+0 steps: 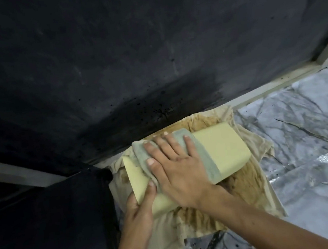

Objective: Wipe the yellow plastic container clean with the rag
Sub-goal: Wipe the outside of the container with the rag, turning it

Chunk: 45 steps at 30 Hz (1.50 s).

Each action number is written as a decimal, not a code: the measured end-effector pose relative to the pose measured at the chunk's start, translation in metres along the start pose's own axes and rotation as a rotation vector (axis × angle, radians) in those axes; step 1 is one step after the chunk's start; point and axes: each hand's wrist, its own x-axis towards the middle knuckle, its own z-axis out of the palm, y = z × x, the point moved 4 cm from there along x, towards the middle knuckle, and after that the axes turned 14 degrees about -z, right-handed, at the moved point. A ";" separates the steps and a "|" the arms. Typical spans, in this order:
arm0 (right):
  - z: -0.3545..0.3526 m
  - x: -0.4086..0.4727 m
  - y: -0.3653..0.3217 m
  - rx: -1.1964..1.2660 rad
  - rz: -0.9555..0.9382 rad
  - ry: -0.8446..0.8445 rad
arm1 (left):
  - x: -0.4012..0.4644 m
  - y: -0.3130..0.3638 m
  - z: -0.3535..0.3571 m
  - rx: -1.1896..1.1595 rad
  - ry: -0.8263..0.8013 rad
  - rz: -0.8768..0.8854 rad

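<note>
A pale yellow plastic container [222, 150] lies on its side on a stained beige cloth on the floor. A grey-green rag [206, 160] is draped across its upper face. My right hand [176, 168] lies flat on the rag with fingers spread, pressing it against the container. My left hand [140, 206] grips the container's near left end, thumb on top beside the rag's edge. The container's underside and far side are hidden.
The stained beige cloth [191, 220] is spread on a marble-patterned floor [303, 123]. A dark wall [111, 68] with a pale skirting strip [278, 85] rises right behind the container. A dark panel [48, 231] stands at the left.
</note>
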 end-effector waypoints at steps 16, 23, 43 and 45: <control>-0.027 -0.076 0.170 0.347 0.102 0.281 | 0.020 0.063 -0.008 0.059 -0.148 -0.288; -0.027 -0.077 0.172 0.435 0.023 0.330 | 0.048 0.082 0.001 -0.017 -0.046 -0.403; -0.030 -0.192 0.197 1.185 0.746 0.885 | -0.024 0.023 -0.008 0.342 -0.089 0.055; -0.028 -0.198 0.197 1.213 0.723 0.903 | -0.019 0.015 -0.009 0.327 -0.099 0.008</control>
